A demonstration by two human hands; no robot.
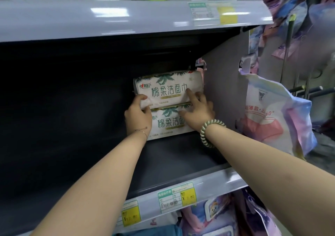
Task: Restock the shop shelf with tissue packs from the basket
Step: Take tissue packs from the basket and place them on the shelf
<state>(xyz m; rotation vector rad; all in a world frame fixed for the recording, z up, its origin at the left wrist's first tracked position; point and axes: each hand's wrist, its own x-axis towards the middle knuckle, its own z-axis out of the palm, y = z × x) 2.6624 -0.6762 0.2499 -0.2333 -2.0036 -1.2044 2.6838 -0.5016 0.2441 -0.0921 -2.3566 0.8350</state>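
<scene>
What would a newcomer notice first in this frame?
Two white, green-printed tissue packs, the upper pack stacked on the lower pack, stand out in the dark shelf bay by its right wall. The left hand grips the upper pack's left end; the right hand presses its front with a straight index finger. A green beaded bracelet rings the right wrist.

Mostly open shelf (172,156), blocked at its right rear.
Its floor is left free at left and in front. The right rear is filled by the upper tissue pack (166,88) stacked on the lower tissue pack (168,125), just beside the side panel (224,83); headroom is capped by the upper shelf (108,19).
</scene>
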